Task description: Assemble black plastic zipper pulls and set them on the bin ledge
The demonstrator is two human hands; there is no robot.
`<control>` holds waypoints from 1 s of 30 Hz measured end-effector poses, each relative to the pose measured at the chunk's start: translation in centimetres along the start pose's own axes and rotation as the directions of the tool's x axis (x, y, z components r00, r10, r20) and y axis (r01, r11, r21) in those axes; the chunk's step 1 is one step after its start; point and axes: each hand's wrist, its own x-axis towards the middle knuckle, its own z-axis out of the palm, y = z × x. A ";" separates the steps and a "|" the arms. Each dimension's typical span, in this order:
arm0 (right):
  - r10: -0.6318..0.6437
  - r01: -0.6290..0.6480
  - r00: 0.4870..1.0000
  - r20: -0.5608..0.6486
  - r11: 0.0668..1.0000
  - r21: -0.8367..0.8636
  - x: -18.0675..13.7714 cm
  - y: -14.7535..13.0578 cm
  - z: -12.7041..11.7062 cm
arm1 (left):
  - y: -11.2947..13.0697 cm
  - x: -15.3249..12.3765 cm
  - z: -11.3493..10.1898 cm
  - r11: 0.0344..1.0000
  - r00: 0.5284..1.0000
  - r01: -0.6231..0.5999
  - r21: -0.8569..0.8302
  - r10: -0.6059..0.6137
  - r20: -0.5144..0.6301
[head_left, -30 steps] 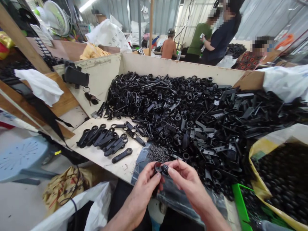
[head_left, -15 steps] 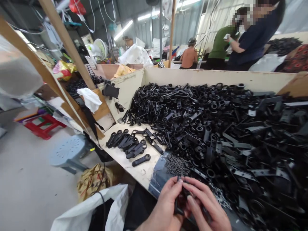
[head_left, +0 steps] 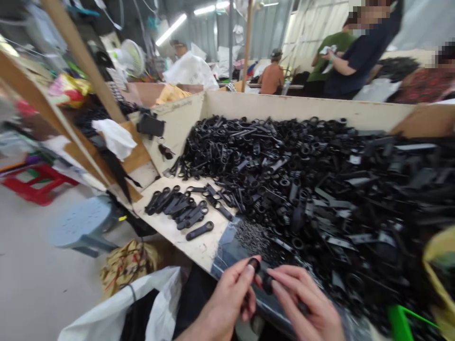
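My left hand (head_left: 232, 289) is closed around a black ring-ended part (head_left: 253, 264), its thumb pressed near the ring. Close beside it, my right hand (head_left: 307, 300) pinches a dark piece (head_left: 267, 282) between thumb and fingertips; its shape is mostly hidden. Whether the two pieces touch, I cannot tell. Just beyond my hands lies a heap of small dark metal bits (head_left: 251, 237) on a blue sheet (head_left: 223, 253). Several black ring-ended handles (head_left: 199, 230) lie in a loose row to the left on the pale tabletop.
A large pile of black parts (head_left: 270, 156) fills the bench behind its pale back board (head_left: 302, 104). A green plastic basket (head_left: 398, 322) stands at the lower right. Left of the bench are a blue stool (head_left: 83, 218) and a white sack (head_left: 163, 298). Other people work behind.
My hands have drawn slightly apart, and the dark pieces between them now show. The view has turned right, bringing the green basket and a yellow edge into sight.
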 end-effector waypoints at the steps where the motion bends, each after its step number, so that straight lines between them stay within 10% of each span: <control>1: 0.027 -0.027 1.000 0.015 1.000 0.013 0.2 -0.6 0.4 | 0.3 -0.3 0.0 1.000 1.000 0.024 0.004 -0.024 -0.003; 17: 0.001 -0.001 0.997 0.071 1.000 0.001 -0.3 -1.2 1.0 | 1.6 -2.2 -0.6 0.970 0.987 -0.063 0.235 0.026 0.158; 30: 0.212 -0.194 0.963 -0.165 0.974 0.116 -2.9 -1.7 3.0 | -0.5 -1.6 -0.3 0.837 0.940 -0.332 0.436 0.256 0.224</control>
